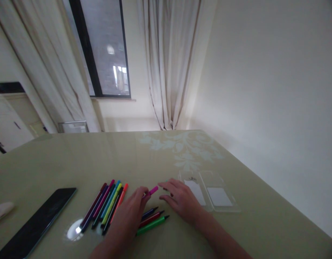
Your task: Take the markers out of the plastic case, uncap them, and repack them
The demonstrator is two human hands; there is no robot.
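Two bare hands face each other above the pale green table (101,158). Pinched between thumb and fingers of the left hand (131,207) is a pink felt-tip pen (153,190), its visible end jutting out past the fingertips, slanting up toward the right hand (182,198). That right hand is open, thumb and forefinger parted just beside the pen's end; whether the forefinger touches it, I cannot tell. Below the gap between the hands lie a dark blue pen (149,213), a red pen (152,219) and a green pen (152,226), dark pointed ends rightward. A clear plastic case (227,210) sits beyond the right hand.
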